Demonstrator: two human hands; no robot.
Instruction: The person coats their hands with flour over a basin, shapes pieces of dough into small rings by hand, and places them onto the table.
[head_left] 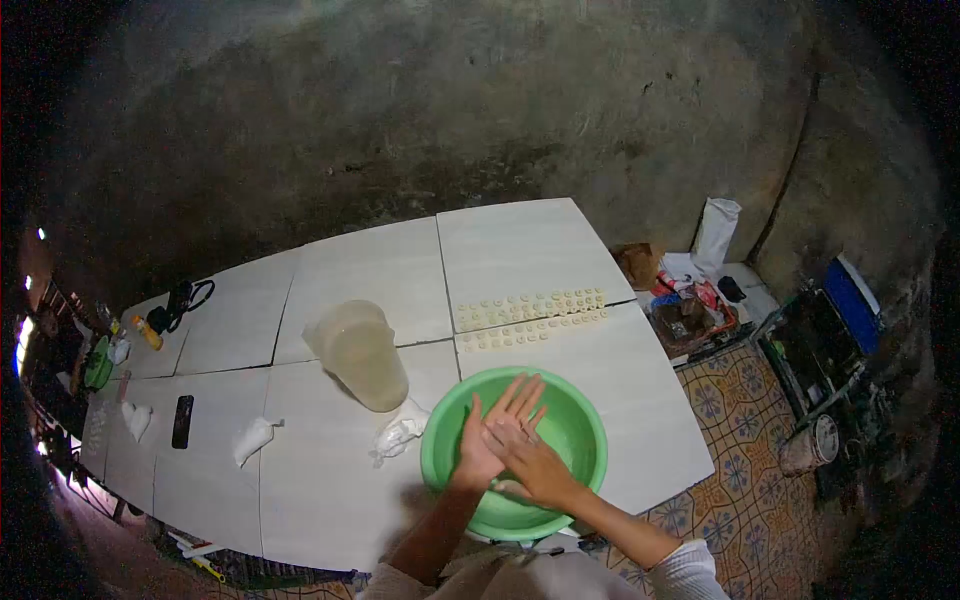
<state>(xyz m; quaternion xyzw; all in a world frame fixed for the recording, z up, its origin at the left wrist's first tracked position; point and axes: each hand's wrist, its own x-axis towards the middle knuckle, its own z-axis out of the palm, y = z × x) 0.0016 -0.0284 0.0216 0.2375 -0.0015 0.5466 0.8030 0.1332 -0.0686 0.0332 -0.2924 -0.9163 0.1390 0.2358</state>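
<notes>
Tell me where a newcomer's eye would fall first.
Probably the bright green basin at the near edge of the white table, the left hand and right hand touching over it. Next, the jug beyond it to the left, then rows of small pale pieces past the basin.

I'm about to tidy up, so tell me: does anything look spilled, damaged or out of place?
No spill shows on the white table or around the green basin. The jumbled heap right of the table looks untidy against the neat rows of small pale pieces, and the wall is stained and blotchy.
</notes>
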